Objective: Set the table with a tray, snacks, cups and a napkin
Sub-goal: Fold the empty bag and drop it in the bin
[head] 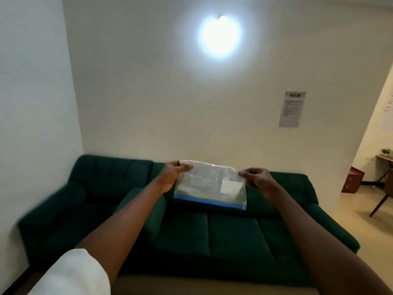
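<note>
White sleeve (pixel 72 273) at bottom left of frame, closest to cam. Both forearms stretch up toward centre. Left hand (pixel 173 174) pinches upper-left corner of a clear zip bag (pixel 209 184), thumb and fingers closed on the plastic. Right hand (pixel 258 180) pinches the upper-right corner, fingers curled tight on it. Bag held up mid-frame, stretched between the hands, blue strip along its lower edge, white label at lower right; contents can't tell. Behind it, dark green sofa (pixel 212 235) across lower half. Bright wall lamp (pixel 220 35) top centre. Paper notice (pixel 291 109) "WS 08" on wall at right.
</note>
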{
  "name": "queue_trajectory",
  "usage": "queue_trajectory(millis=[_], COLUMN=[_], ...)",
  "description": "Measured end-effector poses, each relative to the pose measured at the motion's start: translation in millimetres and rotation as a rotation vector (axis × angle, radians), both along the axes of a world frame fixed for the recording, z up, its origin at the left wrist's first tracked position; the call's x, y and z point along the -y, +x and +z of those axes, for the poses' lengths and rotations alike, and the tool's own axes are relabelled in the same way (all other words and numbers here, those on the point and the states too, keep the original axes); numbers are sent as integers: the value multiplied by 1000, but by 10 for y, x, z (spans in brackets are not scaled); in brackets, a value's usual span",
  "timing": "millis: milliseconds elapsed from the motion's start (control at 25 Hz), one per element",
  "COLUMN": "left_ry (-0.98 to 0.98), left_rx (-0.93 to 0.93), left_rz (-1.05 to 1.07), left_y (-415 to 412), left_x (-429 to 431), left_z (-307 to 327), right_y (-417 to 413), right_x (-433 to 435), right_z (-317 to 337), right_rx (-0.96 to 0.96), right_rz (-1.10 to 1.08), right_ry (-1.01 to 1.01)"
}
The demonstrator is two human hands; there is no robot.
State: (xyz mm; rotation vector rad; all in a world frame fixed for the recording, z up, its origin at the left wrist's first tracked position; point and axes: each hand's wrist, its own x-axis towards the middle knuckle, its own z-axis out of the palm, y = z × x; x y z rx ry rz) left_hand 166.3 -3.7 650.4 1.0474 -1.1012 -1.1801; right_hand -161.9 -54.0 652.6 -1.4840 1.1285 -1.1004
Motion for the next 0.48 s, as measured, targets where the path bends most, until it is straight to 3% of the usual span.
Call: queue_trajectory(millis=[120,280,480], left_ry=[-51,-82,-80], left_rx=[-100,-63,146], left_rz=[74,77,-5], left_y=[-67,144,358], left_x=[-43,-76,-120], left_z=[76,224,446], right_y=[16,305,1131], right_x=[58,136,-58], right_z=[192,573,844], right_rx=[-104,-376,-746], right_rz=[40,76,398], right_ry=[-108,-301,-213])
